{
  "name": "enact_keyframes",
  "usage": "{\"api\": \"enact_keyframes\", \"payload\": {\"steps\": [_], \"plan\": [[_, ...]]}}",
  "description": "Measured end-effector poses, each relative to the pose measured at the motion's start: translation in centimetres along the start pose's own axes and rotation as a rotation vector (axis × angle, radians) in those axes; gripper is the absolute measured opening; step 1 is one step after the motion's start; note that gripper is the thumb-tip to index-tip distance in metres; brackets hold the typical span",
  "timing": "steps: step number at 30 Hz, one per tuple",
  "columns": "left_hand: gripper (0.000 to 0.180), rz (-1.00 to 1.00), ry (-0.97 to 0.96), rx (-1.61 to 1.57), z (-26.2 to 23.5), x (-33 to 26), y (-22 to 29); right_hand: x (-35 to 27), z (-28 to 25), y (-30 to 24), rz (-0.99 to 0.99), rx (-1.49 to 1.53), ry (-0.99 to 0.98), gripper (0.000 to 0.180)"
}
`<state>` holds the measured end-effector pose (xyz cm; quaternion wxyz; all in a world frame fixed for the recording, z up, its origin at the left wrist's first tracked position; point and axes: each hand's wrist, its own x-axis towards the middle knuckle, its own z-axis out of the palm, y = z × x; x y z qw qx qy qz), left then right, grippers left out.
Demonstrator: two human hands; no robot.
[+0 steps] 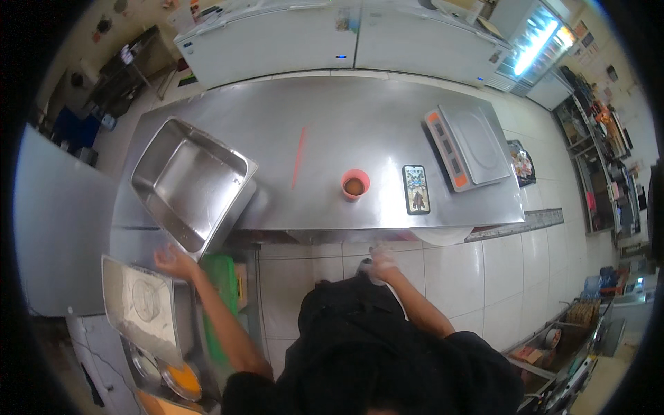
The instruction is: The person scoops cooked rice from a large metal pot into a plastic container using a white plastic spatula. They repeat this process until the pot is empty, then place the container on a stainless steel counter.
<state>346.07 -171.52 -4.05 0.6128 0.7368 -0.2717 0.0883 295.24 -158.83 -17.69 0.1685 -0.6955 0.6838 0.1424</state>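
My left hand (176, 263) is bare, its fingers loosely apart, between the near corner of a deep steel pan (241, 202) and a second steel pan (181, 312). Nothing shows in it; whether it touches the first pan's corner I cannot tell. The second pan holds white powder (123, 299) with a round, see-through or wire shape (145, 300) lying in it. In front of my body, short of the table's near edge, is my right hand (382, 263) in a clear plastic glove. Its fingers are too blurred to read.
On the steel table (270, 111) are a red straw-like stick (299, 158), a pink cup (355, 175) with brown contents, a phone (416, 189) and a scale (474, 146). A green lid-like panel (220, 277) and a bowl with something orange (182, 380) are at left. White chest freezers (277, 47) stand behind.
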Motion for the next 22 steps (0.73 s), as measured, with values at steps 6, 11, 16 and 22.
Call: {"api": "enact_keyframes", "payload": {"steps": [6, 11, 16, 22], "plan": [[0.034, 0.155, -0.295, -0.346, 0.1, -12.4, 7.4, -11.4, 12.6, 13.4, 0.249, 0.680, 0.041, 0.054], [0.017, 0.111, -1.184, -0.440, 0.4, -26.6, 15.3, -17.2, 21.0, 17.6, 0.151, 0.351, -0.133, 0.028], [0.019, 0.336, -1.242, -0.618, 1.5, -27.2, 24.3, -19.3, 24.5, 17.6, 0.077, 0.441, -0.326, 0.028], [0.032, 0.591, -1.121, -1.241, 5.7, -19.2, 42.3, -15.9, 28.0, 25.0, 0.003, 0.904, -0.180, 0.032]]}}
